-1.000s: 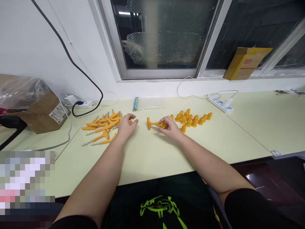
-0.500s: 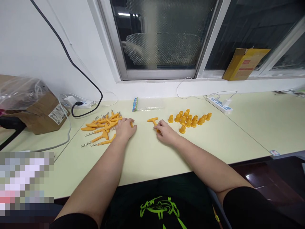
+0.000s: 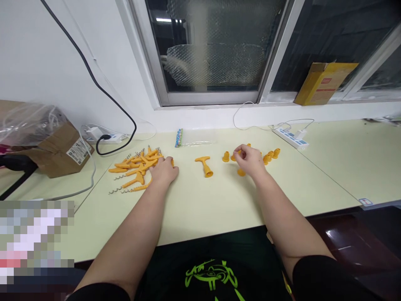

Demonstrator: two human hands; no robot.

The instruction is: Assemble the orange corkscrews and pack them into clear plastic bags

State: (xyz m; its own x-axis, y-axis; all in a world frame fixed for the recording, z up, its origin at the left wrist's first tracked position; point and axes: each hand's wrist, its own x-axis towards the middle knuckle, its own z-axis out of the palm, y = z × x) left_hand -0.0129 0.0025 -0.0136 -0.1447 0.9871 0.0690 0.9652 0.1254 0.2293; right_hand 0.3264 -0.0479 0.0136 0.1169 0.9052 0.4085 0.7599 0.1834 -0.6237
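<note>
My left hand (image 3: 164, 170) rests at the right edge of a heap of yellow-handled corkscrews (image 3: 138, 169) with spiral metal screws. Its fingers curl round a yellow corkscrew handle (image 3: 172, 162), mostly hidden under them. My right hand (image 3: 250, 161) is over a group of yellow plastic bell-shaped caps (image 3: 276, 153), thumb and fingers drawn together; whether a cap is between them is hidden. A cap stands alone (image 3: 226, 156) left of that hand, and another cap (image 3: 241, 172) shows below it. Between my hands lies a T-shaped corkscrew (image 3: 203, 162) with a cap (image 3: 208, 172) over its screw end.
Behind lies a clear plastic bag (image 3: 197, 137) with a coloured strip. Power strips stand at the back right (image 3: 290, 137) and back left (image 3: 114, 138), with a black cable (image 3: 135, 125). A cardboard box (image 3: 64, 150) occupies the left; a yellow carton (image 3: 326, 83) leans on the window sill.
My right hand has let go of the capped corkscrew, which now lies on the table, and has moved right to the caps. My left hand stays by the heap.
</note>
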